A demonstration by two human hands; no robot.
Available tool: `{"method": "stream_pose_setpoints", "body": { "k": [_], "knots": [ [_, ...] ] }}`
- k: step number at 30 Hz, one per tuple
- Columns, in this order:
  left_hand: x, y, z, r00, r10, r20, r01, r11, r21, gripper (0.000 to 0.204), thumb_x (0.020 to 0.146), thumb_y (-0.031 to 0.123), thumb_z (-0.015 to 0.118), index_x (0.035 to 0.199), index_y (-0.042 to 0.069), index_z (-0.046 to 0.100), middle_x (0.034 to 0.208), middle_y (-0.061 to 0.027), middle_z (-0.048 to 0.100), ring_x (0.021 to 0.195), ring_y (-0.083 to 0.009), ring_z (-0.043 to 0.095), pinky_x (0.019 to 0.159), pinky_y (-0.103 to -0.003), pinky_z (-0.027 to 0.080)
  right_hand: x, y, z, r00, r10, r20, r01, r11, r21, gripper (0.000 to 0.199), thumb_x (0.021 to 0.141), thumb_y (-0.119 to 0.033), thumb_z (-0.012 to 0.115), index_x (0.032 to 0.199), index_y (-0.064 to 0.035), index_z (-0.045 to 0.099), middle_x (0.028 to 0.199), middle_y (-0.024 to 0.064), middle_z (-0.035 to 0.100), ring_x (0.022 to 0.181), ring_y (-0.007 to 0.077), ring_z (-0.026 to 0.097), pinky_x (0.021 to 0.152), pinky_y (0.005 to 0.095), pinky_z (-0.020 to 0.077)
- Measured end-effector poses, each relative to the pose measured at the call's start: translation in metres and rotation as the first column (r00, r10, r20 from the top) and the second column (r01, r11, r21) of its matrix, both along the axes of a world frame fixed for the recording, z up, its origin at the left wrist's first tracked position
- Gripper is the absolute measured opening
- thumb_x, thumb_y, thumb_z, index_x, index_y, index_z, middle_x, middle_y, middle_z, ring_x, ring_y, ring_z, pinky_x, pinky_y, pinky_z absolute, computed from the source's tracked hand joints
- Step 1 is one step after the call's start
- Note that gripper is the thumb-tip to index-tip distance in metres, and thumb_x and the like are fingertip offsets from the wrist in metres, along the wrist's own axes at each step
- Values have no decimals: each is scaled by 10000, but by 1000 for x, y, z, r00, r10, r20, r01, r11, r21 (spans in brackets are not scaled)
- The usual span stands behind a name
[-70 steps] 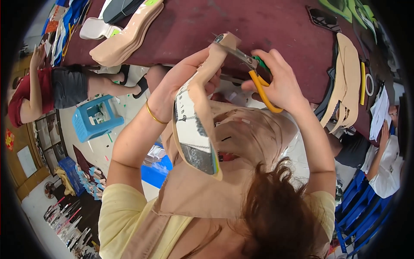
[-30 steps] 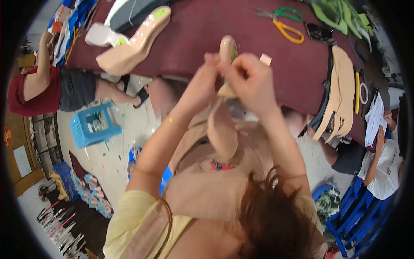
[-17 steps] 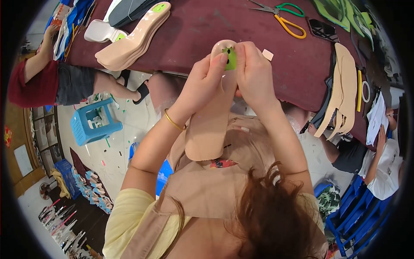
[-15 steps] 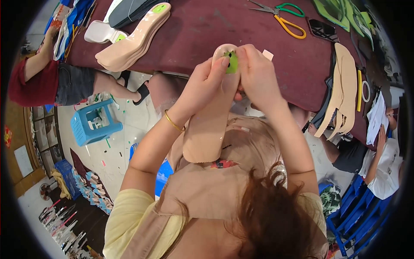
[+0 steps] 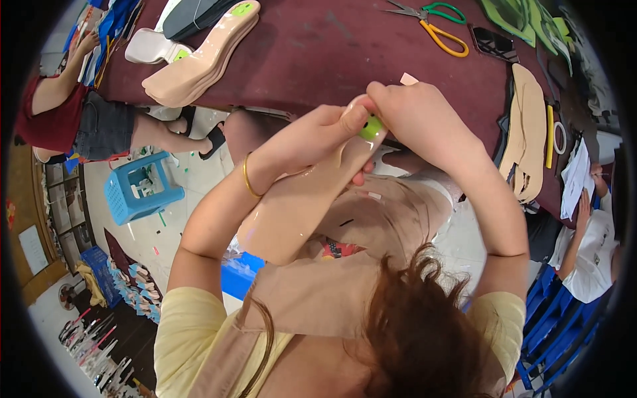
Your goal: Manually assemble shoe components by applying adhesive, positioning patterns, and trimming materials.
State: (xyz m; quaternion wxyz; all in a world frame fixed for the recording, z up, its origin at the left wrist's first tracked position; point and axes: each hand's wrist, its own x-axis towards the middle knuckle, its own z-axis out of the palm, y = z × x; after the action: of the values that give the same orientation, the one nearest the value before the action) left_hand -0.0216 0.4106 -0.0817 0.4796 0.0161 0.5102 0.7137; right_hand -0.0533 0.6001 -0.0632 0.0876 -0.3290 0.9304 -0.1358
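Observation:
A glossy beige insole [image 5: 292,205] slants across in front of me, its wide end low on the left above my lap. Near its narrow upper end sits a green patch [image 5: 371,128] with dark marks. My left hand [image 5: 318,136] grips the insole just below that end, thumb on top beside the patch and fingertips showing underneath. Against the tip, the fingers of my right hand [image 5: 415,119] are closed on the insole's edge, partly hiding the patch. A gold bangle [image 5: 249,176] circles my left wrist.
On the dark red table [image 5: 318,60] lie stacked beige insoles [image 5: 199,73], scissors [image 5: 434,30], a phone [image 5: 496,44] and more beige pieces [image 5: 526,126]. A blue stool [image 5: 142,189] stands on the floor at left. One person [image 5: 73,119] is at left, another [image 5: 587,245] at right.
The insole has tilted, its wide end swinging left and its tip shifting right and nearer to me. My right hand has moved right and my right elbow outward; both hands keep hold.

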Motion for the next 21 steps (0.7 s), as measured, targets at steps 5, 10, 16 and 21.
{"method": "stream_pose_setpoints", "body": {
  "k": [5, 10, 16, 21],
  "knots": [
    [2, 11, -4, 982, 190, 19, -191, 979, 73, 590, 939, 539, 337, 1022, -10, 534, 779, -84, 617, 630, -148, 623, 582, -264, 517, -9, -6, -7, 956, 46, 290, 110, 860, -498, 308, 902, -298, 528, 1004, -12, 577, 877, 155, 644, 824, 256, 645, 795, 375, 487],
    [-1, 20, -15, 866, 343, -364, -373, 928, -12, 414, 966, 367, 430, 1000, -27, 554, 827, -65, 611, 736, -131, 611, 655, -259, 507, 7, -36, -39, 611, 454, 648, 744, -53, -666, 288, 951, -277, 489, 1013, -8, 568, 893, 88, 635, 827, 184, 616, 765, 310, 502],
    [5, 0, -25, 606, 187, -773, -373, 925, -68, 310, 856, 243, 642, 968, -34, 558, 848, -69, 623, 801, -97, 585, 709, -262, 491, 1, -24, -50, 616, 451, 646, 781, -246, -573, 199, 940, -210, 493, 941, -21, 557, 770, 51, 568, 741, 181, 609, 651, 299, 503],
    [-8, -9, -20, 664, 126, -737, -395, 896, -203, 274, 809, 191, 702, 938, -26, 594, 820, -53, 636, 724, -78, 593, 627, -236, 489, 4, -18, -46, 605, 480, 635, 793, -285, -539, 213, 941, -230, 492, 954, -26, 552, 764, 57, 559, 710, 192, 586, 633, 306, 496]
  ]
}}
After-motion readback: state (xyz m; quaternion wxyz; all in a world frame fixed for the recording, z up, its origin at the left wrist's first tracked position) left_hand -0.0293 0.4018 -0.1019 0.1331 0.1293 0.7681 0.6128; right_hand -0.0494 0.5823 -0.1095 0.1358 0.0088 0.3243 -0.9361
